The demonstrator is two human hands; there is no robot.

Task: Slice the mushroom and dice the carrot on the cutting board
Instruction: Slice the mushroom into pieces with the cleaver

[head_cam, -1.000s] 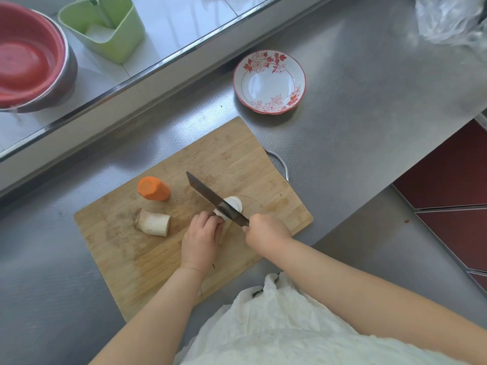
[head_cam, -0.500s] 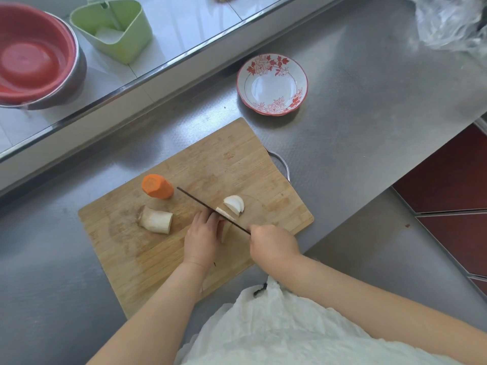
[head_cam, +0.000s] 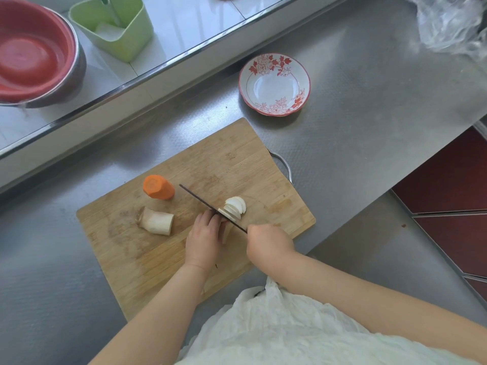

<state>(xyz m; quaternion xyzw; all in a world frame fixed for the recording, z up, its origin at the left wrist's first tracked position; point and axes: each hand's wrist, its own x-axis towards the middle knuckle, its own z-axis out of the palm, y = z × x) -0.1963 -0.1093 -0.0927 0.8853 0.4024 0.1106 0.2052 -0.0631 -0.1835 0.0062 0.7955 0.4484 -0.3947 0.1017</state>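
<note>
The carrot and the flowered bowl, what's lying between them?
In the head view, nothing stands between the carrot and the flowered bowl: only bare cutting board, then bare steel counter.

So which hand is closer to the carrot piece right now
Left. The left hand sits below and right of the carrot piece, steadying mushroom; the right hand, holding the knife, is farther right.

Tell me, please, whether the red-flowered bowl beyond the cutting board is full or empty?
Empty: the red-flowered bowl stands upright on the steel counter, and its plain white inside shows with nothing in it.
</note>
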